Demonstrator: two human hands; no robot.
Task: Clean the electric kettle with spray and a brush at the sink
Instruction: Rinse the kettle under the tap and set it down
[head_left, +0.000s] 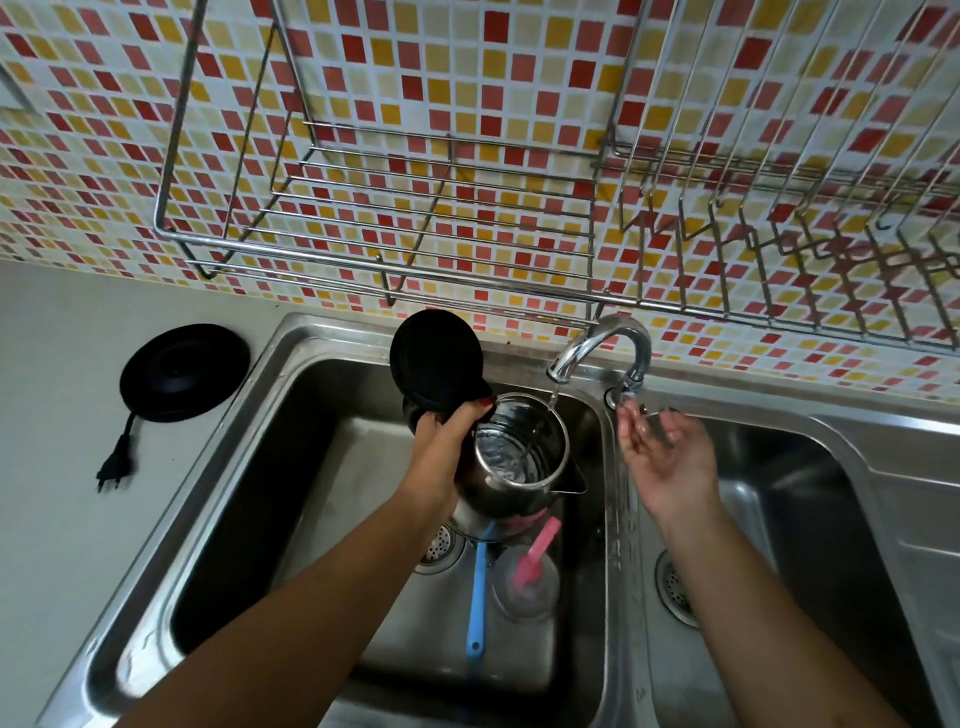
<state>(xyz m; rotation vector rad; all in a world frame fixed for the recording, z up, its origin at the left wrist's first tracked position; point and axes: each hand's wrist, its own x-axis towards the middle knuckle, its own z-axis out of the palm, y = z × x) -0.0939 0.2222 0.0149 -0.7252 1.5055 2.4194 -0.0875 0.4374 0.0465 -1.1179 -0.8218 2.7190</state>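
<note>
- We saw the left hand (447, 441) with its fingers curled tightly round the handle of the kettle (519, 457), thumb on top by the hinge.
- The steel kettle hung in that grip above the left basin of the sink (311, 457), tilted a little, with its spout pointing away from the fingers towards the right.
- Its black lid (436, 358) stood open, just beyond the left thumb.
- A chrome tap (602, 348) curved over the kettle's far rim, and a thin stream of water (553, 397) fell from it into the open mouth, where water already lay.
- The right hand (670, 467) held nothing: its fingers (639, 436) were spread wide and relaxed, palm turned left, with the tips just beside the tap lever (626, 395). We could not tell whether they touched it.
- Below the gripping fingers, on the basin floor, lay a brush (475, 613) with a blue handle, its head hidden under the kettle.
- Just right of the brush lay a clear spray bottle (527, 582) with a pink trigger.
- Well to the left of the left hand, on the pale surface (62, 364), sat the kettle's round black base (184, 371), with its cord and plug (117, 465) trailing towards us.
- Above both hands, a wire dish rack (415, 218) hung on a wall of red, orange and cream tiles (78, 130).
</note>
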